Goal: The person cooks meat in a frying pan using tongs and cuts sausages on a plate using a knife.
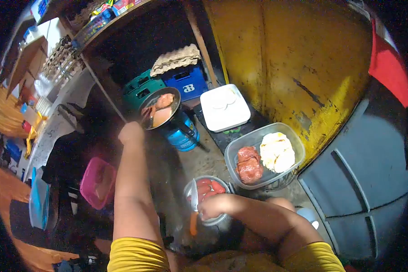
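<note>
My left hand [131, 133] is closed beside the near left rim of a dark frying pan [180, 100]; what it grips, if anything, is hard to see. Pieces of meat [165, 100] lie in the pan, which sits raised on a blue cylinder [183, 138]. My right hand [213, 206] is curled over the rim of a small pail [222, 221], its fingertips partly hidden. Red sausages [207, 186] fill the pail. Against the pail's left side leans a knife with a pale blade [194, 194] and an orange handle [193, 224], touching or close to my right fingers.
A clear tub [231, 152] holds red patties [249, 165] and a white and yellow food [277, 152]. Behind it is a white lidded box [224, 109]. Egg trays [176, 60] top a blue crate [186, 84]. A pink container [97, 182] stands left; a yellow wall [294, 68] rises right.
</note>
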Demonstrator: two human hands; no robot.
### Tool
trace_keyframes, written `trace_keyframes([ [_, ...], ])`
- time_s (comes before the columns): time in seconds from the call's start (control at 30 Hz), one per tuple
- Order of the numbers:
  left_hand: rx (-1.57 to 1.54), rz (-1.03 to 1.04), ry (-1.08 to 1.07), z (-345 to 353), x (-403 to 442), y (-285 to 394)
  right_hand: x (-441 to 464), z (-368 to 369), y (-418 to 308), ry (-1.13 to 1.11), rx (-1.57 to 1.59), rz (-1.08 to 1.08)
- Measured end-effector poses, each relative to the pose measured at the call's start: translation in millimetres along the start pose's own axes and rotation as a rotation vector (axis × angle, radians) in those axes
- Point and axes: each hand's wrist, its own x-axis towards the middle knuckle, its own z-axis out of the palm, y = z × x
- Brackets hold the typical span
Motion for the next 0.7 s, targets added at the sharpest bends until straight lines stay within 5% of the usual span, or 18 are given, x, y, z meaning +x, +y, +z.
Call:
trace_keyframes([
  [0.17,-0.047,0.022,0.053,6.2,-0.1,5.2,16.1,26.2,28.0,0.136,0.138,-0.115],
  [0.37,0.033,0.047,0.082,6.3,0.8,-24.5,1.9,3.7,13.7,-0.004,-0.016,0.028],
  [0.53,0.184,0.224,0.194,-30.9,-31.9,-58.8,-6.2,2.0,5.8,0.155,-0.031,-0.067],
  [0.7,0.236,0.268,0.240,-16.3,-34.6,-68.0,-16.7,-23.8,-30.2,-0.056,-0.184,0.127],
])
